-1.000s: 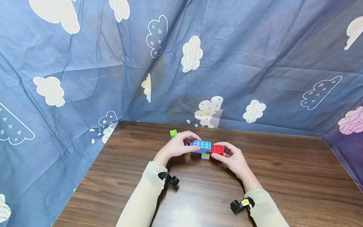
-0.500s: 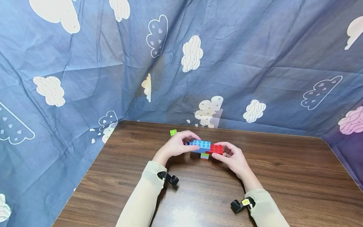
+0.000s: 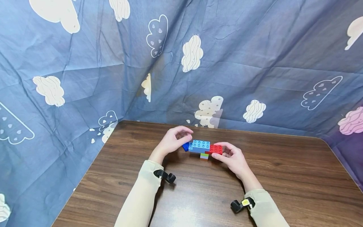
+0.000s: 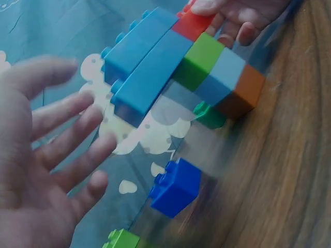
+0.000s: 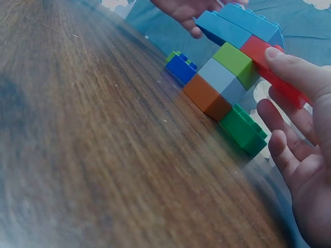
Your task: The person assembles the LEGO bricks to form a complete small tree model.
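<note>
A T-shaped toy brick build stands on the table. Its column has an orange brick (image 5: 207, 96) at the bottom, a pale blue brick (image 5: 221, 78) above it and a lime brick (image 4: 200, 61) on top. Across the column lie two light blue bricks (image 3: 200, 145), one over the other, and a red brick (image 3: 216, 149) at the right. My right hand (image 3: 233, 159) pinches the red brick between thumb and fingers. At the build's left end, my left hand (image 3: 172, 140) is apart from the light blue bricks, its fingers spread and holding nothing in the left wrist view.
A dark blue brick (image 4: 177, 188) sits on the table left of the column. Behind the column is a green brick (image 5: 244, 130). Another lime brick (image 4: 121, 239) lies farther left, hidden in the head view. A cloud-print cloth (image 3: 227, 78) hangs behind the wooden table (image 3: 283, 170).
My left hand has let go of the light blue bricks and moved left, uncovering the dark blue brick. The build has shifted slightly left. My right hand keeps its pinch on the red brick.
</note>
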A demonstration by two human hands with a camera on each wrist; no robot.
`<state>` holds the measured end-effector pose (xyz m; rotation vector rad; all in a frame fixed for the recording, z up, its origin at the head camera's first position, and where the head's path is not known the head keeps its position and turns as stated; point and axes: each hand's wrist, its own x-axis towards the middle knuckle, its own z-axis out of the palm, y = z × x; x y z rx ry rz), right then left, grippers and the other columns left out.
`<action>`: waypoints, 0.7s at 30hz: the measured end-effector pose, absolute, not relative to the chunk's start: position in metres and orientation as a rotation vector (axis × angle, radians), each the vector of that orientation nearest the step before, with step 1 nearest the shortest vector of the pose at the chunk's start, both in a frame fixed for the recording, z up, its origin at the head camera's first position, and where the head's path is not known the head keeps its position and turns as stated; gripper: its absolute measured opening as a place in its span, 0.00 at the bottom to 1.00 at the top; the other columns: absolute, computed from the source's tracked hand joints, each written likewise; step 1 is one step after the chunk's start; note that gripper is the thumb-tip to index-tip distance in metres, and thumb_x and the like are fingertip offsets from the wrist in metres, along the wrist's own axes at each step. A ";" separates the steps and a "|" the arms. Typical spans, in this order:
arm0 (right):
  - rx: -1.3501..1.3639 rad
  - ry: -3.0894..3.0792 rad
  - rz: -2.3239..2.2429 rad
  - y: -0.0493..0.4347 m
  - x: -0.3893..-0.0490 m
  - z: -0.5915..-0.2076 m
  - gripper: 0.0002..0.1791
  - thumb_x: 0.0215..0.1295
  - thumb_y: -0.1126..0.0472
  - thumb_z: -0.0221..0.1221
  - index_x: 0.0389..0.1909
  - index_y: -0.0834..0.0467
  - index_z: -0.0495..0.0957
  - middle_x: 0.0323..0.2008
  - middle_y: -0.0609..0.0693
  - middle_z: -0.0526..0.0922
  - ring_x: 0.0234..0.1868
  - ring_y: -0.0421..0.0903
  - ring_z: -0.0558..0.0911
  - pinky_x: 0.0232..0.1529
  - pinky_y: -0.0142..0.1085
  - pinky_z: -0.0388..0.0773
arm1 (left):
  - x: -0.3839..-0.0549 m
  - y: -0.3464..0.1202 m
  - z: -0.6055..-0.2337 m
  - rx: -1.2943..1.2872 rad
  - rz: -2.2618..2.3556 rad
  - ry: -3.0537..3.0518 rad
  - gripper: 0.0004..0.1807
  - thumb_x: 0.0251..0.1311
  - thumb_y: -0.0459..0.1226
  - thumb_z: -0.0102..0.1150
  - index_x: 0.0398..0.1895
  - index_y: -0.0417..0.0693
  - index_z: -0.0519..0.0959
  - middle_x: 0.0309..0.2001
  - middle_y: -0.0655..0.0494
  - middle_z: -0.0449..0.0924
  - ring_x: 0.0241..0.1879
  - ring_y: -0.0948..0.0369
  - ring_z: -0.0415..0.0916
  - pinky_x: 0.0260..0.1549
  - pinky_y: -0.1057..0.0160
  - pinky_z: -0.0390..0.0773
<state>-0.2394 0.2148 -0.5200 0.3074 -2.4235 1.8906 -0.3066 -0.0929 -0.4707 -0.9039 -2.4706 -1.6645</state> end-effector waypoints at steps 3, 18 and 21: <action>0.309 -2.417 1.897 0.215 -0.240 -0.520 0.25 0.65 0.59 0.79 0.60 0.57 0.86 0.47 0.54 0.88 0.43 0.44 0.84 0.43 0.29 0.83 | -0.311 -0.100 -0.473 -0.719 -1.621 -2.448 0.14 0.73 0.39 0.70 0.56 0.43 0.87 0.47 0.51 0.89 0.48 0.55 0.85 0.49 0.53 0.81; 0.282 -2.461 1.893 0.216 -0.240 -0.522 0.26 0.65 0.57 0.79 0.62 0.56 0.84 0.52 0.57 0.87 0.48 0.47 0.85 0.50 0.30 0.84 | -0.326 -0.131 -0.500 -0.309 -1.432 -2.527 0.26 0.68 0.35 0.72 0.67 0.38 0.81 0.62 0.40 0.84 0.62 0.41 0.82 0.68 0.42 0.75; 0.278 -2.476 1.879 0.216 -0.240 -0.521 0.26 0.65 0.56 0.79 0.62 0.55 0.84 0.53 0.57 0.86 0.49 0.48 0.84 0.49 0.30 0.83 | -0.327 -0.131 -0.504 -0.320 -1.400 -2.563 0.27 0.68 0.34 0.71 0.69 0.36 0.79 0.64 0.39 0.83 0.64 0.41 0.80 0.69 0.41 0.74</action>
